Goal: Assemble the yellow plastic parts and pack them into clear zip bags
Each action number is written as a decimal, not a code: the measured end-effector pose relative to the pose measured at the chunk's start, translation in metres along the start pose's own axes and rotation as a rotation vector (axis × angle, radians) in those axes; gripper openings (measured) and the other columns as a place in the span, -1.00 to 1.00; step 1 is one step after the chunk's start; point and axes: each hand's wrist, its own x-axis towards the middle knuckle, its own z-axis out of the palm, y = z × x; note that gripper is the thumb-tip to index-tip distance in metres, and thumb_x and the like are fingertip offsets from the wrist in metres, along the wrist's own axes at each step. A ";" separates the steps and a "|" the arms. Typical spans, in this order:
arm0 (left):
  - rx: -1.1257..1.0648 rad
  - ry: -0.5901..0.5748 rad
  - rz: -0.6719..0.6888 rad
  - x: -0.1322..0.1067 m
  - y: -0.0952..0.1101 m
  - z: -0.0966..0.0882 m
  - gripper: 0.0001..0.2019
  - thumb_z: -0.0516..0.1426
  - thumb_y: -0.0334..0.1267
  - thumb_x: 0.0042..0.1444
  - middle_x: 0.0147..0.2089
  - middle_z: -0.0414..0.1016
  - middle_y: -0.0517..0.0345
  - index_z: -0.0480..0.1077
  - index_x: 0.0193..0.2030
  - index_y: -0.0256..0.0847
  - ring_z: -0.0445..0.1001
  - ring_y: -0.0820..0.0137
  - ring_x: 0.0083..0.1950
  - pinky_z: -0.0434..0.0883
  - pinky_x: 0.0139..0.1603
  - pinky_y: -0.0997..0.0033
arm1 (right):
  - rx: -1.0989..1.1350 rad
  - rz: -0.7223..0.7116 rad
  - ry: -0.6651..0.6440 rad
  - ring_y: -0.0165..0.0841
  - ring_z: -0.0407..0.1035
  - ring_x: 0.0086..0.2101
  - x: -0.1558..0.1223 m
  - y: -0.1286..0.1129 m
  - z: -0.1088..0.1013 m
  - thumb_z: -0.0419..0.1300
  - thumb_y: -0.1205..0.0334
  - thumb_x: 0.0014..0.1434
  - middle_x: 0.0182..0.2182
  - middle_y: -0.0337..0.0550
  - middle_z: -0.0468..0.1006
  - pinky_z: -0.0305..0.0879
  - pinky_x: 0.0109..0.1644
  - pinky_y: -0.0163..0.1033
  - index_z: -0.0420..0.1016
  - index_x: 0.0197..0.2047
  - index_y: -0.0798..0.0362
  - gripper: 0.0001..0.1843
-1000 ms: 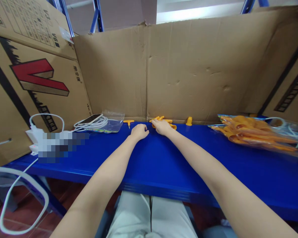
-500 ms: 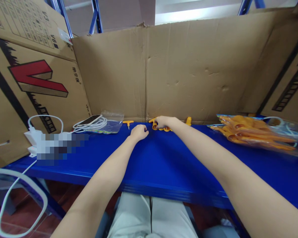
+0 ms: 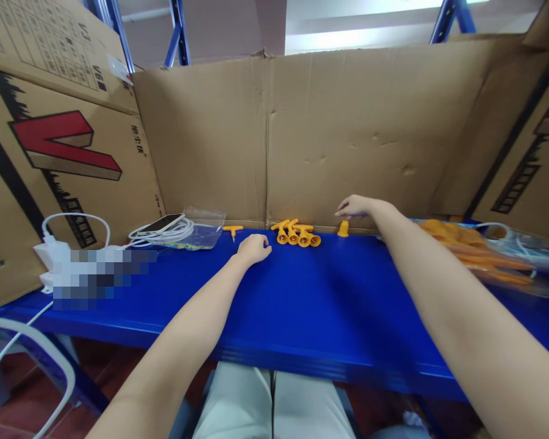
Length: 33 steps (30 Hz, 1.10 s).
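Observation:
My left hand (image 3: 255,249) rests on the blue tabletop (image 3: 283,305) with its fingers curled in; whatever they may hold is hidden. Just beyond it, to the left, lies an orange T-handled corkscrew (image 3: 233,230), its metal spiral toward me. To its right, several orange T-handled pieces with cone-shaped cups (image 3: 298,235) lie side by side, cup mouths facing me. My right hand (image 3: 354,206) hovers above and slightly right of a single orange cup (image 3: 343,229), which stands mouth down. Its fingers stretch leftward, open, and nothing shows in them.
Clear plastic bags of orange parts (image 3: 466,244) lie at the right. A phone (image 3: 163,223), a coiled white cable (image 3: 183,230) and a plastic bag (image 3: 205,228) sit at the left, near a white power strip (image 3: 57,259). Cardboard (image 3: 338,134) walls the back and sides.
My right hand has left the row of orange cupped pieces and moved right, to above the single cup. My left hand stays nearly where it was. The view has shifted slightly.

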 end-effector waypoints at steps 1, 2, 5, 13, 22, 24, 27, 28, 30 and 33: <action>0.001 -0.001 0.001 0.000 0.000 0.000 -0.77 0.06 -0.21 0.05 -0.14 0.53 0.05 0.46 -0.21 -0.19 0.47 0.29 -0.10 0.39 -0.13 0.39 | -0.011 0.018 0.036 -0.23 0.46 -0.27 0.001 0.008 0.009 0.22 0.19 0.00 -0.22 0.01 0.55 0.35 -0.23 -0.20 0.51 -0.12 0.14 -0.65; 0.003 -0.003 0.003 0.000 0.000 0.000 -0.77 0.05 -0.21 0.05 -0.14 0.53 0.05 0.46 -0.21 -0.19 0.47 0.29 -0.10 0.39 -0.13 0.39 | -0.022 0.041 0.092 -0.22 0.44 -0.20 0.002 0.015 0.018 0.21 0.24 0.00 -0.16 0.04 0.53 0.34 -0.17 -0.20 0.49 -0.07 0.16 -0.61; 0.012 -0.005 0.010 0.001 -0.001 0.001 -0.77 0.05 -0.22 0.05 -0.14 0.53 0.05 0.46 -0.21 -0.20 0.47 0.29 -0.10 0.39 -0.13 0.38 | -0.047 0.099 0.217 -0.20 0.36 -0.04 0.006 0.029 0.049 0.19 0.35 -0.02 -0.02 0.11 0.45 0.28 -0.02 -0.20 0.39 0.07 0.20 -0.48; 0.004 -0.007 0.020 0.003 -0.003 0.002 -0.80 0.07 -0.21 0.05 -0.14 0.53 0.06 0.46 -0.24 -0.19 0.46 0.29 -0.10 0.38 -0.12 0.39 | 0.005 0.190 0.192 -0.19 0.33 -0.01 0.013 0.033 0.101 0.11 0.23 0.07 0.04 0.11 0.38 0.27 0.00 -0.17 0.29 0.16 0.12 -0.45; 0.034 0.013 -0.019 0.003 -0.003 0.000 -0.76 0.05 -0.20 0.06 -0.08 0.50 0.02 0.45 -0.19 -0.20 0.43 0.24 -0.02 0.36 -0.05 0.32 | 0.029 0.269 0.145 -0.02 0.15 0.13 -0.002 0.028 0.119 -0.07 0.00 0.20 0.15 0.09 0.24 0.08 0.12 0.18 0.25 0.20 -0.06 -0.47; 0.086 0.061 -0.101 0.002 -0.007 -0.001 -0.71 0.03 -0.20 0.07 0.00 0.44 -0.05 0.42 -0.12 -0.22 0.36 0.17 0.07 0.32 0.02 0.21 | 0.031 0.268 0.114 -0.03 0.13 0.15 -0.006 0.028 0.118 -0.10 0.00 0.22 0.18 0.06 0.21 0.02 0.15 0.20 0.23 0.21 -0.07 -0.47; 0.139 0.114 -0.271 0.002 -0.016 -0.002 -0.62 0.00 -0.18 0.08 0.13 0.32 -0.17 0.34 0.02 -0.26 0.23 0.07 0.18 0.27 0.07 0.07 | 0.034 0.250 0.094 -0.04 0.10 0.16 -0.013 0.027 0.118 -0.14 0.02 0.24 0.20 0.02 0.18 -0.05 0.17 0.24 0.20 0.22 -0.10 -0.49; 0.143 0.105 -0.317 0.002 -0.020 -0.002 -0.60 -0.01 -0.17 0.09 0.17 0.28 -0.19 0.31 0.06 -0.26 0.21 0.05 0.20 0.25 0.08 0.03 | 0.034 0.239 0.095 -0.04 0.10 0.16 -0.016 0.027 0.118 -0.15 0.03 0.24 0.21 0.01 0.17 -0.05 0.17 0.26 0.20 0.22 -0.11 -0.49; 0.154 0.055 -0.377 0.003 -0.026 -0.001 -0.57 -0.04 -0.17 0.10 0.21 0.23 -0.22 0.29 0.08 -0.27 0.19 0.03 0.21 0.23 0.08 -0.01 | 0.033 0.216 0.098 -0.05 0.09 0.17 -0.023 0.028 0.120 -0.17 0.05 0.25 0.21 0.00 0.16 -0.06 0.16 0.28 0.20 0.22 -0.12 -0.50; 0.166 -0.026 -0.387 0.003 -0.029 0.000 -0.57 -0.07 -0.16 0.12 0.19 0.27 -0.23 0.33 0.05 -0.31 0.24 0.02 0.19 0.23 0.07 -0.01 | 0.023 0.189 0.087 -0.06 0.08 0.17 -0.035 0.029 0.121 -0.19 0.07 0.26 0.22 -0.01 0.15 -0.07 0.15 0.30 0.19 0.22 -0.14 -0.50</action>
